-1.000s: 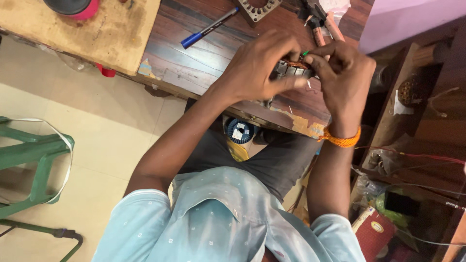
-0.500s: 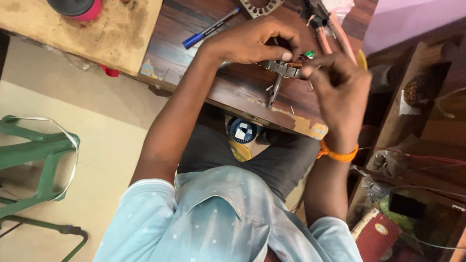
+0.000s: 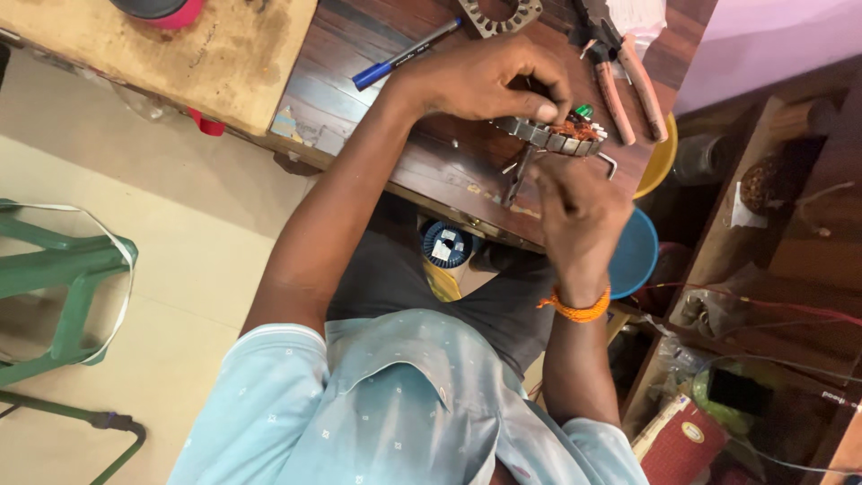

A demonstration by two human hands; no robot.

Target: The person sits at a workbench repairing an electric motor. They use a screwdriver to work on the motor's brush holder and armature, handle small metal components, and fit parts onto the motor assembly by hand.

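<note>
While both hands crowd over the dark wooden counter (image 3: 377, 54), the whole business turns on one small thing between them: the stator core (image 3: 552, 136), a ring of stacked grey metal plates with copper-coloured winding showing on its top edge and a green speck at its far end. It lies edge-on to the camera, its long line running across the view from left to right, raised a little off the counter on a thin metal stem (image 3: 521, 175) that drops below it.

Left hand (image 3: 485, 81) comes in from above and to the left, fingers curled over the upper rim of the core, the grip closed on it. Right hand (image 3: 579, 211) sits just below and towards the body, knuckles up, fingertips pinched in close under the core's lower edge; whether they hold a strand of wire or only touch the metal, I cannot tell. So the core lies forward of the right grip and just under the left, and the left is the nearer and the firmer.

An orange thread band (image 3: 575, 307) circles the right wrist. Beyond the core lie red-handled pliers (image 3: 628, 85), a blue pen (image 3: 404, 56) off to the left, and a second bare stator ring (image 3: 498, 13) at the top edge. A spool (image 3: 446, 244) sits below the counter edge.
</note>
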